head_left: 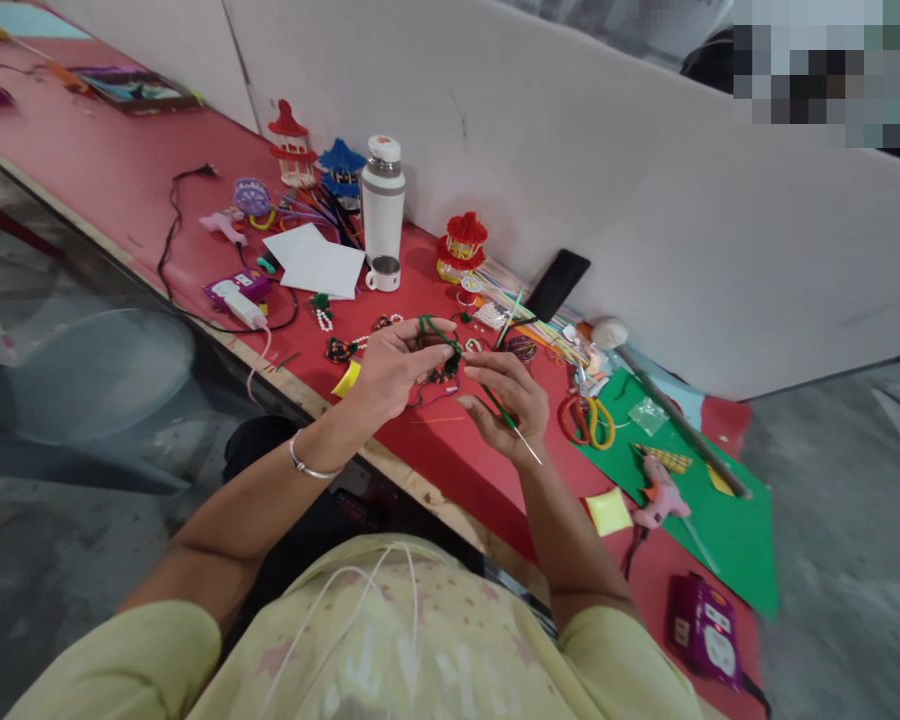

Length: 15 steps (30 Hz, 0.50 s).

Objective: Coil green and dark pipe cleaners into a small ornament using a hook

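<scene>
My left hand (391,368) pinches a small dark green piece of crochet (452,362) between thumb and fingertips. Green yarn (426,322) loops over its raised fingers. In my right hand (516,392), a crochet hook (505,411) with a green grip slants across the fingers, its bare metal end sticking out towards the wrist. The fingertips of both hands nearly meet at the piece; the hook's working tip is too small to make out. Beneath the hands lie dark multicoloured yarn bits, partly hidden. Beaded trinkets (340,349) lie left of my left hand.
Behind stand a white bottle (383,210), a steel-lined cup (384,273) and small red and blue pagoda models (465,240). A black phone (559,284) leans by the partition. To the right are scissors (598,422), a hammer (675,405), a pink glue gun (660,495) and a purple power box (705,632).
</scene>
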Each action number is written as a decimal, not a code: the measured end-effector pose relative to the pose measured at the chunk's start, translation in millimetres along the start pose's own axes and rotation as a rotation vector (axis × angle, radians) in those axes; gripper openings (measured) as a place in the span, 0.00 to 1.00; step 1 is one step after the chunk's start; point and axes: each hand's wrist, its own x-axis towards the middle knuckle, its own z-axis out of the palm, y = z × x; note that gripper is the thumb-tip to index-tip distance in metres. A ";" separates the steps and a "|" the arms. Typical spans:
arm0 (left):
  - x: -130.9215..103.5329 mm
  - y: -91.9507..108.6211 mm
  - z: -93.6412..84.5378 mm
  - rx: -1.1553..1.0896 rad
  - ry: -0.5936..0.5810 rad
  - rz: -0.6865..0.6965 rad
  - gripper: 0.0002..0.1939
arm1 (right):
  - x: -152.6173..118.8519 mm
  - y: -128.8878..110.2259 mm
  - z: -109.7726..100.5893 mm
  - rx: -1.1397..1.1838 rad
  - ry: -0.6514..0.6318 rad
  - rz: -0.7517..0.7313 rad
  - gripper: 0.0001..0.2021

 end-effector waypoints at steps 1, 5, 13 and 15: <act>-1.4 0.9 0.5 0.002 -0.012 -0.004 0.17 | 1.1 -0.2 0.3 0.013 0.011 -0.001 0.19; -7.0 2.2 1.4 0.049 -0.046 -0.020 0.14 | 4.2 0.6 -0.1 0.062 0.061 -0.004 0.18; -10.6 2.0 2.3 0.069 -0.034 -0.093 0.11 | 11.0 -0.7 -11.6 0.104 0.021 -0.036 0.13; -9.9 4.2 3.0 0.070 -0.030 -0.111 0.11 | 11.7 -1.7 -15.0 0.079 0.002 -0.050 0.15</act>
